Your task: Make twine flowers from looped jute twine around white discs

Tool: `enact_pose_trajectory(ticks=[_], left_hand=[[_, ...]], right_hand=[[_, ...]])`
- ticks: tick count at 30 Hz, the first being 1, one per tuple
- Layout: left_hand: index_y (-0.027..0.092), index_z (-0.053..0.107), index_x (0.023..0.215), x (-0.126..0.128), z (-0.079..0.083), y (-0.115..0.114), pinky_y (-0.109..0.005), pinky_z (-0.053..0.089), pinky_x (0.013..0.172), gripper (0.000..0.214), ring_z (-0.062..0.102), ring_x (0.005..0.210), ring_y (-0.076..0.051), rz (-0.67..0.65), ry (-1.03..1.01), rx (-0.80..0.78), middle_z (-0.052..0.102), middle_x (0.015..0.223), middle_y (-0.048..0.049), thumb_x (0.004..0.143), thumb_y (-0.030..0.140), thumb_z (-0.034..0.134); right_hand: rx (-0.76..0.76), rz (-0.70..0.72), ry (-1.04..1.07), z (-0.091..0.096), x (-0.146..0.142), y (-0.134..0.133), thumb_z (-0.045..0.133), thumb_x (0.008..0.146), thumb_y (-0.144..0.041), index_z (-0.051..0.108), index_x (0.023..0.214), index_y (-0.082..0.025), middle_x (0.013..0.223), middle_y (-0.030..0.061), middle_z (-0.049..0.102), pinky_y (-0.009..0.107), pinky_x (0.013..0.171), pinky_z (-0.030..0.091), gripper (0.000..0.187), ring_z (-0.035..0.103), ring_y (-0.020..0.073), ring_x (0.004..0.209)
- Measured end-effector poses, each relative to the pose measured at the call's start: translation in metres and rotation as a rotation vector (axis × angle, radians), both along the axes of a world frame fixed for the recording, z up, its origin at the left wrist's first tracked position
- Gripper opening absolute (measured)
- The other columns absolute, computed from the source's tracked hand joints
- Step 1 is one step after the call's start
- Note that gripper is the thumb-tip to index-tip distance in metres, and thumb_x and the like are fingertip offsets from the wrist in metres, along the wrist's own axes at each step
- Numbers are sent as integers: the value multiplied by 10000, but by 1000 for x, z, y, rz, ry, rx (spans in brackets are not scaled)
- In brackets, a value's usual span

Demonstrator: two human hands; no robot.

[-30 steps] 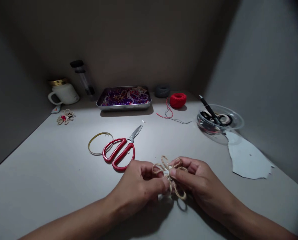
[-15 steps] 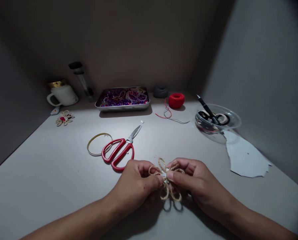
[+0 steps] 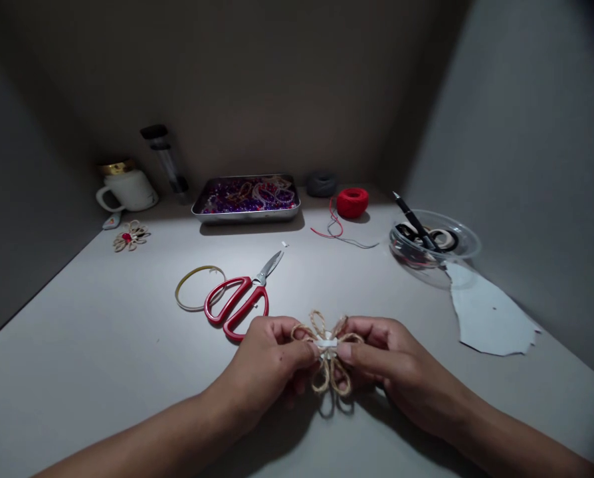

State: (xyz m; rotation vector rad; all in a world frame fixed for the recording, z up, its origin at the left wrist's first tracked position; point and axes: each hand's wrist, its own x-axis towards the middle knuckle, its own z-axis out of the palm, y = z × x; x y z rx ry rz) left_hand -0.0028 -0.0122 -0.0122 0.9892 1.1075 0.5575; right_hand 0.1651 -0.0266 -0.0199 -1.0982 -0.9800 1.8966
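Note:
Between my two hands, just above the table, is a flower of looped jute twine (image 3: 319,382) with a white strip (image 3: 327,343) across its middle. My left hand (image 3: 272,362) pinches the flower's left side, its thumb on the left end of the strip. On the other side my right hand (image 3: 394,355) grips it with the thumb at the strip's right end. Fingers behind the loops are partly hidden. Red-handled scissors (image 3: 244,312) lie partly open beyond my left hand, one handle over a yellowish ring-shaped band (image 3: 177,292).
A finished-looking twine flower with a red centre (image 3: 129,237) lies at left near a mug (image 3: 130,190). Behind are a metal tray (image 3: 247,217) of beads, red thread (image 3: 352,202) and grey thread (image 3: 321,184). A clear bowl (image 3: 469,242) with a pen and white card (image 3: 491,312) sit right.
The twine flower has tilted and shifted slightly left. My thumbs have moved a little apart, so more of the white strip shows.

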Motion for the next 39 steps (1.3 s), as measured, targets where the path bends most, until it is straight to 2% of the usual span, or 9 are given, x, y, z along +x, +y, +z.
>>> enact_pose_trajectory(ticks=[3,5,7,9,10,13,18,26,39], left_hand=[[152,542,721,-2,1,-4,-178,320,356,125,398,388,-72,77,-6,77,510,519,27,661,253,587],[169,553,856,-3,1,-9,-196,361,421,204,438,466,-84,243,66,312,534,641,18,671,230,611],[178,575,814,-4,1,-13,-211,374,481,144,461,522,-97,319,200,640,536,673,10,680,193,624],[169,603,697,-3,1,-17,-223,383,515,16,488,542,-113,193,295,845,549,628,-5,713,168,602],[164,616,661,-2,0,-18,-226,389,523,83,505,544,-118,99,316,867,566,615,-16,736,166,581],[153,654,671,0,-4,-17,-224,413,543,152,550,567,-129,-45,369,775,616,630,-38,773,164,542],[157,651,656,3,-8,-14,-211,418,534,138,554,565,-123,-36,404,638,627,624,-22,754,177,555],[145,592,589,6,-5,-10,-214,396,497,107,522,547,-125,1,375,392,599,589,-21,687,188,584],[137,573,577,8,-4,-7,-211,368,487,124,484,530,-113,-14,359,362,566,553,-11,688,189,553]], right_hand=[[-14,-53,-31,1,-3,0,685,675,-276,595,670,-124,554,13,597,226,517,436,177,527,99,505],[-37,-108,-71,2,-5,0,683,653,-272,575,634,-136,525,7,598,221,495,425,174,522,97,480],[-43,-122,-142,5,-7,0,682,621,-246,562,594,-142,488,3,592,218,467,410,161,513,95,447],[-25,-94,-199,6,-8,0,672,597,-210,568,564,-141,470,2,590,219,457,401,129,507,94,430],[-15,-75,-208,6,-8,0,662,590,-195,573,553,-141,465,2,591,219,453,397,111,506,94,426],[-32,-45,-189,6,-7,0,629,588,-174,580,541,-145,458,0,596,211,433,374,74,502,93,419],[-41,-19,-234,8,-7,2,608,582,-179,577,520,-150,458,8,598,207,397,313,75,472,88,407],[85,55,-410,2,-6,-2,558,655,-193,581,526,-146,506,10,590,226,473,335,139,456,97,468],[105,71,-426,2,-7,-1,553,695,-205,564,533,-146,512,0,569,219,488,355,173,468,96,480]])
